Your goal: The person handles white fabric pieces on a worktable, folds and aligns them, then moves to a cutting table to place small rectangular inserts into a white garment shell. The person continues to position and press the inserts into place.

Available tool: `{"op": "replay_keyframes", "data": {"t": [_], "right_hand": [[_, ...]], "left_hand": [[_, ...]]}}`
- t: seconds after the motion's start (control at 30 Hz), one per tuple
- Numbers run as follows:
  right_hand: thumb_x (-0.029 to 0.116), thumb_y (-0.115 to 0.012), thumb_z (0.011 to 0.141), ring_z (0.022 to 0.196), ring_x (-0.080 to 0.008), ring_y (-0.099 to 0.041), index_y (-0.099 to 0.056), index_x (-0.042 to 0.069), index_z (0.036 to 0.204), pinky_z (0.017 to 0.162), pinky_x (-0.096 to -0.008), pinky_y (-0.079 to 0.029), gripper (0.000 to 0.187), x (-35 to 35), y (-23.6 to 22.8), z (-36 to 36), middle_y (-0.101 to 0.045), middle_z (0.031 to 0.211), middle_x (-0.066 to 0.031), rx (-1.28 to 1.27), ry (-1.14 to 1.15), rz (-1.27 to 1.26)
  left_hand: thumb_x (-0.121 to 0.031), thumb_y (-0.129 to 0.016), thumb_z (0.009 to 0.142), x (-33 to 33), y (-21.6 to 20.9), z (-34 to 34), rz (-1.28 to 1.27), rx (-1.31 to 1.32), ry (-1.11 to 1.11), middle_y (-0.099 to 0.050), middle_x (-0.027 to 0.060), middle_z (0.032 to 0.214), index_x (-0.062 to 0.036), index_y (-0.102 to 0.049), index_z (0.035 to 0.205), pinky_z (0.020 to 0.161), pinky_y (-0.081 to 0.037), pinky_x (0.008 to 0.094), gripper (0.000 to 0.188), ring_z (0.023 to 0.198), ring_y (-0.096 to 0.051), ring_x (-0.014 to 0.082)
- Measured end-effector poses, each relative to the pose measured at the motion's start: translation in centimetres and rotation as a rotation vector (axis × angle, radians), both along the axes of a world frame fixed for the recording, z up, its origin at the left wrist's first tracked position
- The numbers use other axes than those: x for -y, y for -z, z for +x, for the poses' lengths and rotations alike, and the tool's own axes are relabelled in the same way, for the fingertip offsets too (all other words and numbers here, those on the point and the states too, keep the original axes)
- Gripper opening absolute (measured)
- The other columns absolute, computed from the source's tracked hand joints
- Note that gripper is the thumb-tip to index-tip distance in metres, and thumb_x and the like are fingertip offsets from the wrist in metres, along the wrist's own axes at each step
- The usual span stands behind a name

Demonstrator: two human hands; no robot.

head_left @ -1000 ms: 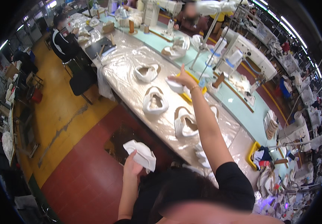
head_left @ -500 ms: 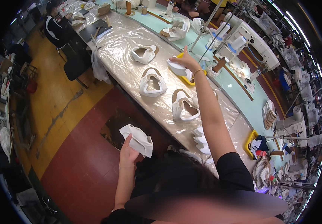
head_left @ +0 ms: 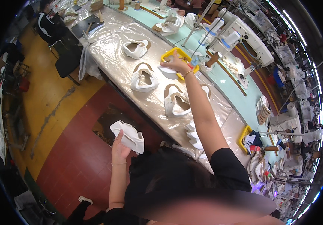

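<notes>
My left hand (head_left: 120, 149), off the table's near edge, is closed on a white shoe upper (head_left: 131, 138), thumb pressed on its side. My right hand (head_left: 177, 64) reaches across to a yellow basket (head_left: 167, 54), fingers closed on a smooth white shoe piece (head_left: 166, 70) beside its near rim. My palm hides part of that piece. Nearby on the plastic-covered table (head_left: 112, 48) stand white-and-tan shoe uppers: a far one (head_left: 140, 53), a middle one (head_left: 146, 87) and a nearer one (head_left: 172, 107). Another lies partly behind my right forearm.
A stack of white pieces (head_left: 193, 137) lies by my right elbow. Beyond the basket are a sewing machine (head_left: 249, 37), thread cones (head_left: 230, 38) and another upper (head_left: 167, 27). A second yellow basket (head_left: 245, 139) stands at right. A person (head_left: 49, 26) sits at far left, near a black chair (head_left: 68, 66).
My right hand has drawn slightly nearer with the white piece, so more of the yellow basket shows. My left hand still holds its upper. The whole view has shifted a little.
</notes>
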State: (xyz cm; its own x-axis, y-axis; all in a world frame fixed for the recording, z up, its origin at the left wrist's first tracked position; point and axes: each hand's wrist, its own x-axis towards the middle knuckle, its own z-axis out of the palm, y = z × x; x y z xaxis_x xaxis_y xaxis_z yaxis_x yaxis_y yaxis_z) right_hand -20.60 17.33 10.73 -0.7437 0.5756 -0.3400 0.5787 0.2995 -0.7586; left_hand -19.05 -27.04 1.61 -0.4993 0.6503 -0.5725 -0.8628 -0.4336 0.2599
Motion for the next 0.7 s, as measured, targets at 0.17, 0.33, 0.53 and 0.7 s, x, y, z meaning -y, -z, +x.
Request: {"op": "replay_keyframes", "data": {"t": [0.17, 0.33, 0.53, 0.7], "right_hand": [[0.057, -0.084, 0.064, 0.124, -0.0367, -0.052, 0.005, -0.006, 0.153, 0.1, -0.033, -0.042, 0.141, -0.1, -0.6, -0.4, -0.047, 0.134, -0.0362, 0.051, -0.081, 0.109], [0.056, -0.084, 0.063, 0.096, -0.0276, -0.065, 0.004, -0.007, 0.153, 0.07, -0.0312, -0.053, 0.142, -0.9, -1.1, -1.4, -0.06, 0.116, -0.0276, 0.04, -0.04, 0.1], [0.053, -0.086, 0.063, 0.093, -0.0255, -0.066, 0.006, -0.009, 0.152, 0.069, -0.0309, -0.054, 0.142, -0.8, -1.2, -1.8, -0.061, 0.112, -0.0253, -0.048, -0.04, 0.076], [0.05, -0.087, 0.065, 0.095, -0.025, -0.066, 0.008, -0.008, 0.152, 0.071, -0.0313, -0.054, 0.141, -0.9, -1.5, -2.0, -0.06, 0.113, -0.0277, -0.059, 0.001, 0.124]], "left_hand": [[-0.013, -0.067, 0.094, 0.1, -0.1, 0.0, -0.025, 0.036, -0.02, -0.06, 0.0101, 0.127, -0.0086, -0.054, 0.128, 0.106, -0.043, 0.0485, 0.037, 0.12, -0.056, 0.0288], [-0.013, -0.067, 0.094, 0.3, -0.4, 0.3, -0.05, 0.02, -0.028, -0.058, 0.0108, 0.13, -0.0078, -0.051, 0.132, 0.108, -0.042, 0.0489, 0.042, 0.122, -0.054, 0.0294], [-0.014, -0.069, 0.092, 0.3, -0.7, 0.6, -0.082, 0.008, -0.017, -0.057, 0.0104, 0.132, -0.0075, -0.05, 0.134, 0.109, -0.041, 0.0484, 0.046, 0.124, -0.053, 0.0289], [-0.015, -0.069, 0.092, 0.3, -0.7, 0.7, -0.068, 0.003, -0.025, -0.057, 0.0102, 0.131, -0.0075, -0.05, 0.134, 0.109, -0.041, 0.0481, 0.047, 0.124, -0.053, 0.0284]]}}
